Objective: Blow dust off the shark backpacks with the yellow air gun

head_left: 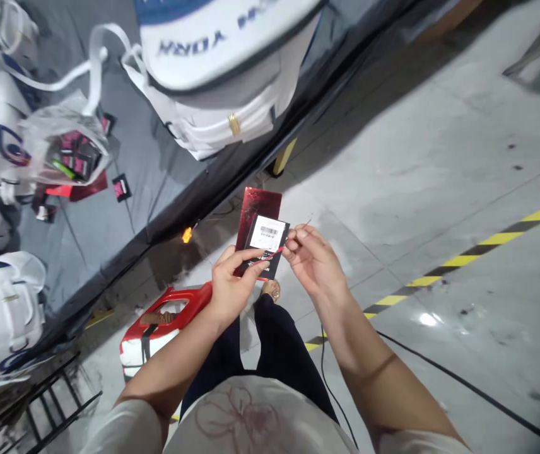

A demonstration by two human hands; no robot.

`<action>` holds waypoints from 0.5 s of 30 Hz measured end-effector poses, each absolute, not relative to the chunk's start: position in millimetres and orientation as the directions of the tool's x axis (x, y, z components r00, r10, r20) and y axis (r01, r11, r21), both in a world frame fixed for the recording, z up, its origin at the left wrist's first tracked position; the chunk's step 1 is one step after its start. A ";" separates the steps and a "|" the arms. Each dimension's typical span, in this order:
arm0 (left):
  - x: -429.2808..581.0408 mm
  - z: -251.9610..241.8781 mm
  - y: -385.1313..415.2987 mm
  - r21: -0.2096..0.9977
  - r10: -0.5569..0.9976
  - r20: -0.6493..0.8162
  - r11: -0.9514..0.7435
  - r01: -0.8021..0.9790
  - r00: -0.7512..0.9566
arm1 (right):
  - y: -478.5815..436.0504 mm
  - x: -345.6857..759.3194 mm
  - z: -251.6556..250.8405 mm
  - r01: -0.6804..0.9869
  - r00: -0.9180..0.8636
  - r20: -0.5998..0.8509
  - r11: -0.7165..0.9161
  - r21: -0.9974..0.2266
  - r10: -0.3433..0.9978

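My left hand (233, 284) is closed on a stack of two hang tags, with thumb and fingers at their lower left. On top lies a black tag (274, 265) with a white barcode label (268, 233). Behind it, a shiny red tag (260, 203) sticks out at the top and left. A thin red string (278, 250) runs across the black tag towards my right hand (316, 261). That hand pinches the string between thumb and fingertips, beside the tag's right edge.
A white backpack (232, 94) with blue lettering sits at the edge of the grey-covered table (132, 157). Left of it are a clear plastic bag (38, 148) of small tags and more white bags (5, 315). Below stands a red-and-white stool (166, 321). A black cable (463, 381) crosses the floor.
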State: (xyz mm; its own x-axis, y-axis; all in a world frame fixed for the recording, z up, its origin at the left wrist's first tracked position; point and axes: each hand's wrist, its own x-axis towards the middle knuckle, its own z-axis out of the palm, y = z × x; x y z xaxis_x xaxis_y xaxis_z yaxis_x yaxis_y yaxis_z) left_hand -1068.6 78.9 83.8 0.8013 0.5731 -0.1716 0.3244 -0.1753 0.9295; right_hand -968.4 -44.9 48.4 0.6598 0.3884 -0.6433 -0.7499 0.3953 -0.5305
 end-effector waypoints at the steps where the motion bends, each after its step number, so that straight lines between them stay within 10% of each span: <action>1: -1068.4 100.5 77.4 0.929 0.569 -0.168 -0.182 0.322 0.805 | -46.3 -969.4 66.6 -0.739 0.672 -0.633 0.394 -0.547 0.384; 10: -1077.0 210.1 47.3 0.989 0.571 -0.149 0.082 0.125 0.807 | -62.3 -978.6 211.3 -0.593 0.802 -0.492 0.362 -0.719 0.337; 15: -1092.0 256.7 44.7 0.995 0.705 0.049 -0.092 0.024 0.707 | -64.1 -990.2 253.7 -0.626 0.773 -0.501 0.339 -0.702 0.390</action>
